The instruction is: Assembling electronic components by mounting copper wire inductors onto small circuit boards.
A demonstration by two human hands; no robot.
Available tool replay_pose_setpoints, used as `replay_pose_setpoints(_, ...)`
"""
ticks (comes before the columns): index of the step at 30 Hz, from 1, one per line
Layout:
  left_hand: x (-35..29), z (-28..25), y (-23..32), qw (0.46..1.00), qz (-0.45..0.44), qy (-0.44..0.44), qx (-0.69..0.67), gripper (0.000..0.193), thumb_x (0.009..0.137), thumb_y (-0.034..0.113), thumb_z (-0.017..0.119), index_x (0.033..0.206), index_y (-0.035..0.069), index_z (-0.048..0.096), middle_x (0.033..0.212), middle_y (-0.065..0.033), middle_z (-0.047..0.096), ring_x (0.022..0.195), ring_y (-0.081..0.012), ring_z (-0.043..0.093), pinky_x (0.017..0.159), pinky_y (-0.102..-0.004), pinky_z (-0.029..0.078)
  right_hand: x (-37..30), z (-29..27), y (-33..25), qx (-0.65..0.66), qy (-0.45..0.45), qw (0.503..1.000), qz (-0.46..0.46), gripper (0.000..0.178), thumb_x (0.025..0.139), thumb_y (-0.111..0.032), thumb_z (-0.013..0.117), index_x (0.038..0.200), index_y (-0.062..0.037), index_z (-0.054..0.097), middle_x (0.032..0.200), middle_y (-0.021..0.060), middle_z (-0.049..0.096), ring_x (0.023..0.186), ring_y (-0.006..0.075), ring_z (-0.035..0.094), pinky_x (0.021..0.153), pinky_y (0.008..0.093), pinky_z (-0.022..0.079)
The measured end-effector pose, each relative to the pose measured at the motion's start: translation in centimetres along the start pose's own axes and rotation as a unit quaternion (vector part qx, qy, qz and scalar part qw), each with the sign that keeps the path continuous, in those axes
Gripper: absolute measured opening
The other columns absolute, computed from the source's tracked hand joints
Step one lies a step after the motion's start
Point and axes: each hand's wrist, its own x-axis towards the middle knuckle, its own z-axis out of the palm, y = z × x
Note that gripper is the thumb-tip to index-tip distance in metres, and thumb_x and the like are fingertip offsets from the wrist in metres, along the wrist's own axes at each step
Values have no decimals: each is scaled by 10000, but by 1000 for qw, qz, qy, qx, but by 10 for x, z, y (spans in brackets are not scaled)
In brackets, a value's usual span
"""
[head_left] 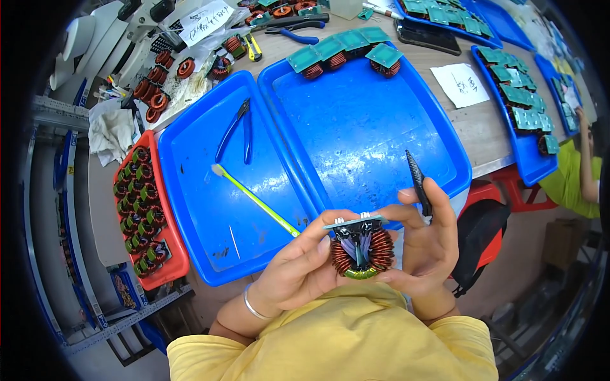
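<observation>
A toroidal coil [362, 251] with dark copper windings, a green-yellow core and a small circuit board on top is held up in front of my chest. My left hand [298, 270] grips its left side, fingers closed. My right hand [432, 247] steadies the right side with thumb and fingertips. Between its raised fingers it also holds black pointed tweezers [416, 184], tip upward, away from the coil. Beyond my hands, a blue tray [190, 190] holds blue-handled cutters [235, 136], a lime-green brush [254, 198] and a thin pale stick [234, 241].
A second blue tray [375, 114] has coils with green boards along its far edge. At left stands a red tray [178, 260] of coils. More blue trays [537, 168] sit at right, near another person's arm [586, 149]. A dark phone [429, 37] and paper [459, 86] lie farther back.
</observation>
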Motion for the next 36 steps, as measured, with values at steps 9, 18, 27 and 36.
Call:
replay_pose_setpoints(9, 2, -9, -1, 997, 23, -46, 58, 364, 943, 192, 382, 1274, 48, 332, 1225, -108, 421, 1156, -211, 429, 961, -373, 372, -2, -2, -13, -78, -7, 997, -15, 953, 542, -17, 815, 1306, 58, 250, 1190, 177, 393, 985, 259, 579, 880, 332, 411)
replay_pose_setpoints(18, 1, -2, -1, 989, 47, 14, 137, 342, 928, 114, 392, 1256, 22, 359, 1240, -104, 398, 1141, -223, 437, 960, -359, 367, -2, -1, -18, -68, 6, 998, 0, 962, 541, -42, 823, 1306, 64, 249, 1180, 177, 394, 1013, 258, 564, 901, 341, 386)
replay_pose_setpoints(27, 8, -6, -8, 767, 319, 5, 557, 707, 571, 50, 813, 1165, -3, 433, 1215, -221, 432, 1130, -276, 459, 924, -364, 399, 3, 2, -23, -76, -2, 995, 63, 896, 563, -82, 820, 1281, 63, 305, 1180, 169, 434, 977, 246, 556, 914, 355, 363)
replay_pose_setpoints(36, 9, -6, -4, 724, 340, 23, 600, 697, 540, 170, 850, 1070, 27, 421, 1087, -228, 533, 1044, -324, 529, 884, -402, 435, 18, -7, -48, -277, -6, 954, -113, 286, 546, -69, 767, 818, -50, 682, 699, 36, 614, 588, 153, 573, 603, 261, 399)
